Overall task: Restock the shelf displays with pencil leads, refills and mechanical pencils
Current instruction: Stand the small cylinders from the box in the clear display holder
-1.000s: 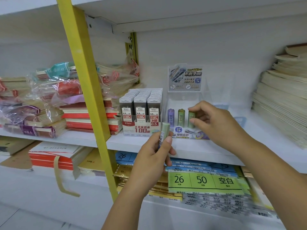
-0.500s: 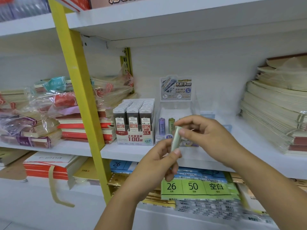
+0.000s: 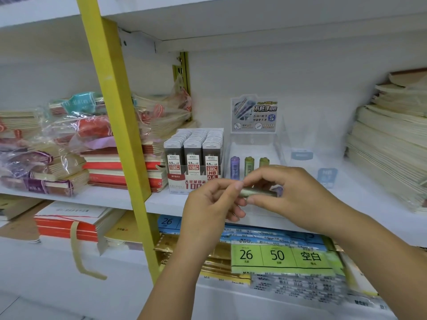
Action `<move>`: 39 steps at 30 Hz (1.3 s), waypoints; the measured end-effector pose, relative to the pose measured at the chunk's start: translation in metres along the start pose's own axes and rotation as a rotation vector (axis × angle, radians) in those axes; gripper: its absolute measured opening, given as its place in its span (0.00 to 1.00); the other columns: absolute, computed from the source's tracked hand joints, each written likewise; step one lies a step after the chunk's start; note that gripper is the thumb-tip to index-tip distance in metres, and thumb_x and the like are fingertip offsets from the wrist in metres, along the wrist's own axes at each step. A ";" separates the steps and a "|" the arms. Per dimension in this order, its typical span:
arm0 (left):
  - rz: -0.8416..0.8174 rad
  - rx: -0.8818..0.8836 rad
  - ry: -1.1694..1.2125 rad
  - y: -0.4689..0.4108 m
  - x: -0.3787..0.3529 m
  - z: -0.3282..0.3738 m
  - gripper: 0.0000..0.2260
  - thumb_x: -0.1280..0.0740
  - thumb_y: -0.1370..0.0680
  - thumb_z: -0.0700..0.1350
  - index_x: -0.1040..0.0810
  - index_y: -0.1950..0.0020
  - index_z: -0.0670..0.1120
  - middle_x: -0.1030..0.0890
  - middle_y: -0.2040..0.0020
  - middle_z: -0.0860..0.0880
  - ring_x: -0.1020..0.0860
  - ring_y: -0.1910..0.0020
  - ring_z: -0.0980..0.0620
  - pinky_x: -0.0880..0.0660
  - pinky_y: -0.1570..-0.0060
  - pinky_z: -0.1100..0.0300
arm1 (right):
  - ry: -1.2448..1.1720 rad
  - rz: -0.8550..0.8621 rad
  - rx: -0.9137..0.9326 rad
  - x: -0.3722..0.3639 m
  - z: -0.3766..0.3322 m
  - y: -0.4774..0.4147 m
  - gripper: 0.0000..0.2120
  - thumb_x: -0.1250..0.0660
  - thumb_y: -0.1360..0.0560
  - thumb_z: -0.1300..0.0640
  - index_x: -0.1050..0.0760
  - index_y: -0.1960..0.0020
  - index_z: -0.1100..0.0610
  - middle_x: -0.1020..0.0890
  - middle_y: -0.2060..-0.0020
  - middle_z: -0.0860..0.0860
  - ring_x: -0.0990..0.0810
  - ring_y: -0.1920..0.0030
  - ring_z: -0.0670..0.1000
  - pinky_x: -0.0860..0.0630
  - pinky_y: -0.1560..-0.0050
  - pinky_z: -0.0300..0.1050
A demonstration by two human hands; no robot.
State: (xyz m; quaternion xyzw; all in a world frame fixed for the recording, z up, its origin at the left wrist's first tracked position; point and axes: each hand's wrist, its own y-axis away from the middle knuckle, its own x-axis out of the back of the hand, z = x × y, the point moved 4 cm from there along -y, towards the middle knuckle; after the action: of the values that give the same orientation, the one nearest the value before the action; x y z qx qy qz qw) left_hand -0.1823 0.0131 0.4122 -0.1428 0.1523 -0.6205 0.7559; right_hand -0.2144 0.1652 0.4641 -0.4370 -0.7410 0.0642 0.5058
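A pale green lead tube lies sideways between both hands, in front of the shelf edge. My left hand pinches its left end with thumb and forefinger. My right hand grips its right part, fingers curled over it. Behind them stands a clear display stand with a printed header card; in its front row are a purple tube and two green tubes. To its left sits a red and white carton packed with grey 0.5 HB lead cases.
A slanted yellow upright crosses the shelf left of the carton. Bagged and stacked notebooks fill the left side, pale notebook stacks the right. The white shelf board carries small blue tags. Below lie loose-leaf packs.
The tube went from upright in my left hand to sideways between both hands. My right hand left the display and took hold of the tube's right part.
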 end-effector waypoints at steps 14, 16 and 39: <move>-0.022 -0.414 -0.871 -0.001 -0.010 -0.018 0.17 0.38 0.17 0.51 0.26 0.28 0.53 0.28 0.28 0.58 0.36 0.28 0.60 0.52 0.31 0.73 | -0.102 0.342 -0.122 0.045 0.036 -0.058 0.17 0.28 0.27 0.61 0.25 0.51 0.38 0.18 0.56 0.46 0.19 0.59 0.48 0.23 0.50 0.44; -0.036 -0.420 -0.885 -0.001 -0.010 -0.021 0.17 0.38 0.17 0.51 0.26 0.29 0.52 0.26 0.29 0.57 0.35 0.29 0.60 0.50 0.30 0.73 | -0.075 0.281 -0.185 0.040 0.043 -0.063 0.15 0.27 0.28 0.60 0.24 0.52 0.41 0.18 0.54 0.47 0.17 0.59 0.50 0.21 0.50 0.48; -0.018 -0.427 -0.791 0.006 -0.005 -0.018 0.16 0.35 0.18 0.48 0.25 0.30 0.54 0.28 0.28 0.59 0.39 0.29 0.67 0.48 0.30 0.72 | 0.163 0.062 -0.245 0.024 0.030 -0.061 0.12 0.41 0.18 0.57 0.22 0.39 0.48 0.20 0.46 0.42 0.23 0.45 0.43 0.29 0.43 0.37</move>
State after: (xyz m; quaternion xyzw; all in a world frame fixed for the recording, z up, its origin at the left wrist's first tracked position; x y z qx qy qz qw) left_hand -0.1854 0.0189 0.3937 -0.5234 -0.0249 -0.4793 0.7041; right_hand -0.2767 0.1551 0.4989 -0.5220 -0.6858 -0.0470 0.5049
